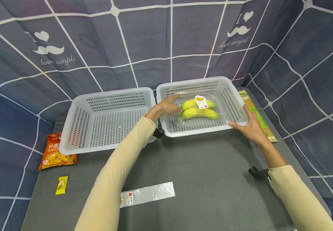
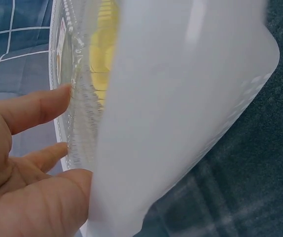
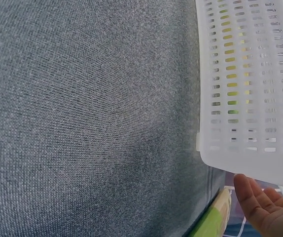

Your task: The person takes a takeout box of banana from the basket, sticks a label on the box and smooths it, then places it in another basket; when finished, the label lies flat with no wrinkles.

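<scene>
A clear plastic box of bananas (image 1: 199, 113) with a banana sticker lies in the right-hand white basket (image 1: 180, 132). My left hand (image 1: 166, 106) reaches over that basket's left end. Its fingers are spread at the edge of the box, and the left wrist view shows the fingertips close against the clear plastic. At the basket's front right corner is my right hand (image 1: 250, 128), thumb towards the front rim and fingers along the right end. The right wrist view has its fingertips (image 3: 241, 181) against the basket's end wall, without a firm grip showing.
Left of it stands a second white basket (image 1: 81, 130). An orange snack bag (image 1: 57, 154) and a small yellow packet (image 1: 62, 185) lie farther left. A clear plastic strip (image 1: 152, 194) with a label lies in front. A green-and-yellow package (image 1: 260, 118) lies beside the right basket.
</scene>
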